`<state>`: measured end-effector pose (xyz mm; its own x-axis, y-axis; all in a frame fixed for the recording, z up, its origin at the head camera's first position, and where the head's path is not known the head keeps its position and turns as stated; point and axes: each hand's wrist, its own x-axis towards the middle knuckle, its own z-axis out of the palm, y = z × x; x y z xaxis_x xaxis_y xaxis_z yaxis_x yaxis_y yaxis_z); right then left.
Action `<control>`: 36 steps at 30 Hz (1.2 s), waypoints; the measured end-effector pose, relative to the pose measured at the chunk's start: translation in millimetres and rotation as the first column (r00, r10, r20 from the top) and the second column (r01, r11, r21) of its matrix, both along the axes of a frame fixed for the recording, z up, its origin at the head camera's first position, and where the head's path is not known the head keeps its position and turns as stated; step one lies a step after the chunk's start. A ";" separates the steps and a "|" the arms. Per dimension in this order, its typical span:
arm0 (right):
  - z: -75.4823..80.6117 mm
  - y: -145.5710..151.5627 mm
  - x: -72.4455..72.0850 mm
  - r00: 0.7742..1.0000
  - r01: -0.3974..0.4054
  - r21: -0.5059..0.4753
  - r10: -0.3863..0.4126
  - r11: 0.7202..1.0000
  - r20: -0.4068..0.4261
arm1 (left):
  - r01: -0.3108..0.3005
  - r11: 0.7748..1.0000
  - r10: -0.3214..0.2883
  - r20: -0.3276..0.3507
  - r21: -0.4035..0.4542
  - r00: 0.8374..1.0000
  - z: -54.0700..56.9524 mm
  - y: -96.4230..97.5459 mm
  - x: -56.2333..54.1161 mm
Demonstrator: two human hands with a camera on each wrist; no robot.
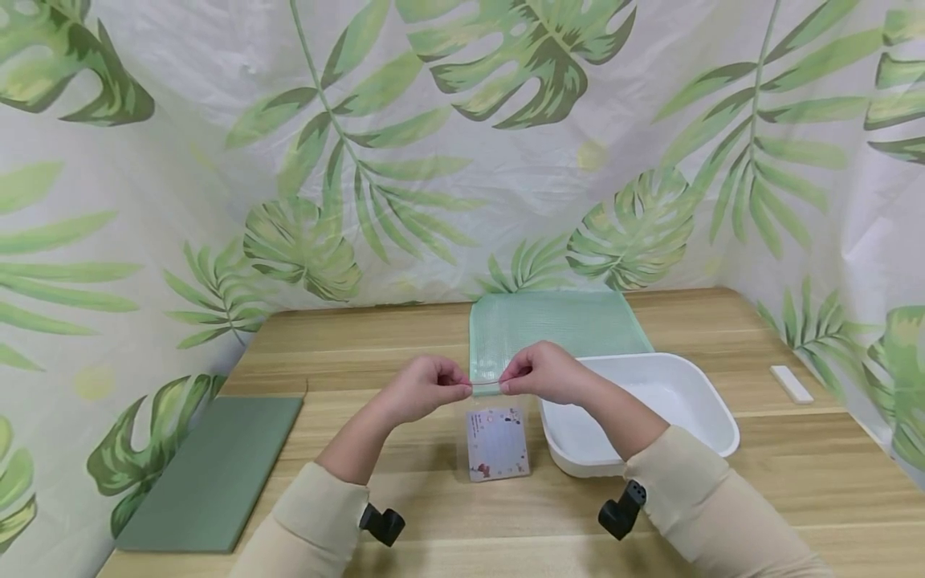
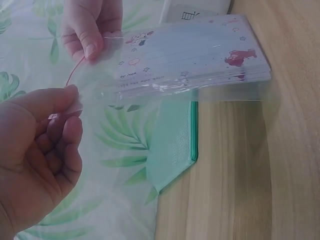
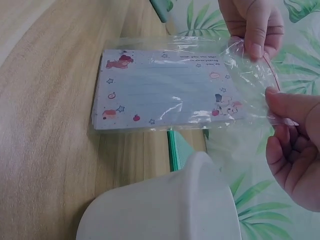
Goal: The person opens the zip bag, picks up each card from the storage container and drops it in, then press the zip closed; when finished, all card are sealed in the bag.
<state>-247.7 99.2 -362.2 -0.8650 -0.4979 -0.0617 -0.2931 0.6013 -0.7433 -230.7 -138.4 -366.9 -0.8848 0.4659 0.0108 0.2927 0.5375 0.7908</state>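
A clear zip bag (image 2: 105, 87) with a red seal line hangs from both hands above the table. Inside it is a stack of printed note cards (image 1: 498, 444), with small cartoon animals, stars and ruled lines. My left hand (image 1: 422, 389) pinches one top corner of the bag between thumb and forefinger. The opposite top corner is pinched by my right hand (image 1: 549, 372). In the right wrist view the bag (image 3: 170, 45) hangs with the cards at its lower end, and the red line bows between the two thumbs.
A white plastic basin (image 1: 672, 385) stands right of the bag, under my right forearm. Behind lies a green mesh zip pouch (image 1: 556, 321). A grey-green board (image 1: 217, 474) lies at the left, and a small white bar (image 1: 791, 384) at the far right.
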 end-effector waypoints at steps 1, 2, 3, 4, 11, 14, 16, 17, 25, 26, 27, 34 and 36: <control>0.6 -0.4 0.5 1.000 -0.002 -0.001 0.002 1.000 -0.001 | 0.006 1.000 -0.006 -0.004 0.003 1.000 0.4 0.1 0.3; 1.4 -0.7 1.3 1.000 -0.002 -0.002 0.002 1.000 0.001 | 0.009 1.000 -0.009 -0.010 0.007 1.000 0.6 0.3 0.5; 2.2 -1.0 2.1 1.000 -0.002 -0.005 0.002 1.000 0.001 | 0.012 1.000 -0.011 -0.018 0.009 1.000 0.5 0.5 0.6; 2.7 -1.3 2.3 1.000 -0.001 -0.010 0.001 1.000 0.003 | 0.012 1.000 -0.012 -0.026 0.011 1.000 0.4 0.7 0.6; 1.5 -1.3 1.9 1.000 -0.025 -0.021 0.025 0.999 0.007 | 0.027 0.999 -0.026 -0.038 0.017 0.999 -0.6 5.6 0.1; 1.5 -2.7 2.4 0.999 -0.052 -0.033 0.052 0.998 0.006 | 0.043 0.999 -0.042 -0.043 0.024 0.998 -1.2 8.5 -0.1; 1.1 -4.3 2.2 0.998 -0.070 -0.044 0.070 0.997 -0.001 | 0.045 0.999 -0.044 -0.054 0.023 0.998 -1.2 9.9 -0.1; 1.6 -5.3 2.9 0.997 -0.075 -0.047 0.075 0.996 -0.005 | 0.044 0.999 -0.043 -0.059 0.022 0.997 -0.9 10.4 0.0; 3.5 -13.1 6.0 0.998 -0.063 -0.053 0.062 0.997 -0.021 | 0.022 0.999 -0.021 -0.048 0.024 0.999 0.7 13.7 0.9; 3.8 -13.8 6.4 0.998 -0.062 -0.056 0.061 0.997 -0.018 | 0.017 1.000 -0.016 -0.047 0.024 0.999 0.8 14.2 1.0; 3.6 -14.6 6.5 0.998 -0.060 -0.057 0.059 0.997 -0.017 | 0.012 1.000 -0.011 -0.051 0.025 0.999 0.7 14.7 1.2; 0.2 -16.4 5.2 0.997 -0.070 -0.060 0.070 0.996 -0.017 | 0.010 1.000 -0.008 -0.081 0.027 0.997 0.8 14.9 3.1; -0.6 -13.9 3.5 0.997 -0.075 -0.045 0.074 0.996 -0.023 | 0.024 1.000 -0.023 -0.079 0.017 0.997 1.6 12.3 3.3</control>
